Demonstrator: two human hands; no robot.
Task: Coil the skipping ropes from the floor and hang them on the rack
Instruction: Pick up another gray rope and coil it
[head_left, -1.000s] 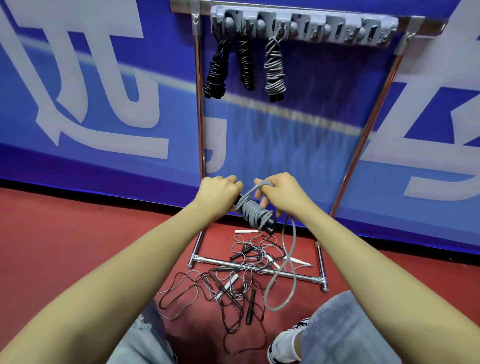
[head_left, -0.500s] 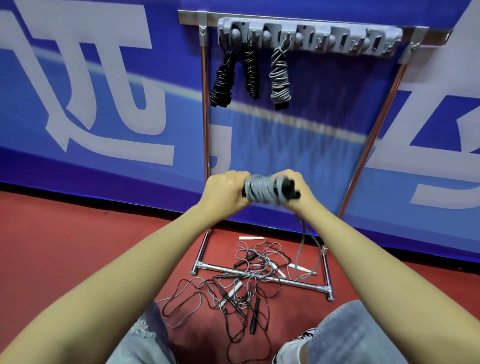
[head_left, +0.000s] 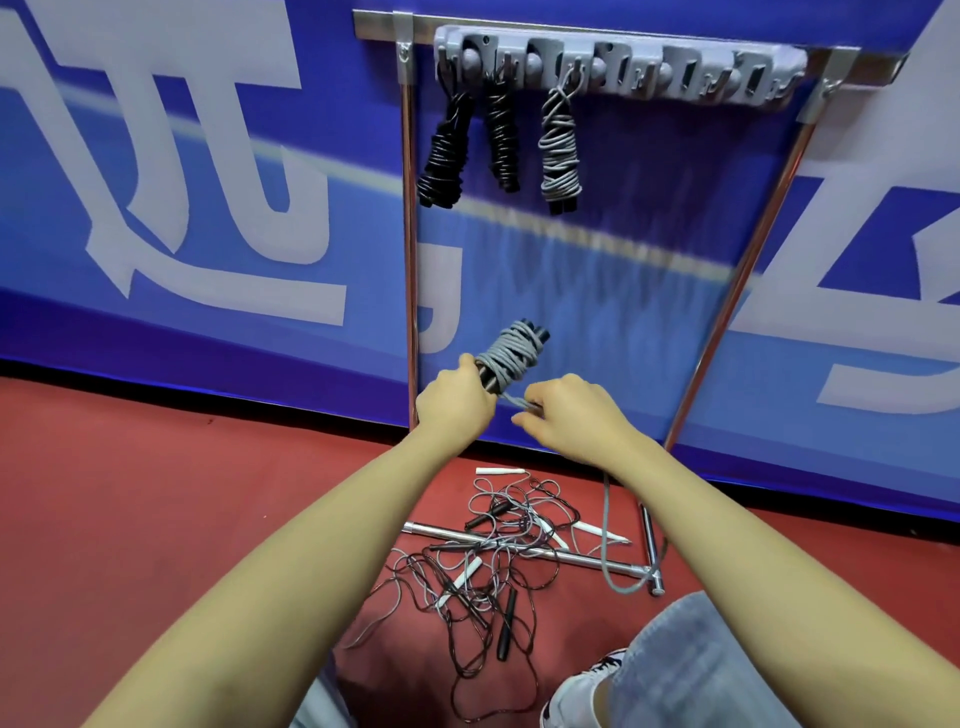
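From the head view, the left hand (head_left: 457, 402) grips the black handles at the low end of a grey coil (head_left: 509, 356), its fingers curled tight round them, the bundle tilted up and to the right in front of the blue banner (head_left: 156, 208). The right hand (head_left: 571, 415) pinches the loose grey cord (head_left: 607, 545) just beside the coil; that cord drops under the wrist and loops down to the rack's foot bar (head_left: 571, 558). Up on the hook strip (head_left: 623, 67) hang three finished coils side by side: two black (head_left: 444, 161) (head_left: 501, 140) and one grey (head_left: 560, 156). On the red floor (head_left: 156, 519), over and around the foot bar, lies a tangle of ropes (head_left: 483, 587), thin black and pale cords with black and white handles mixed together. A denim-clad knee and a sneaker show at the lower right.
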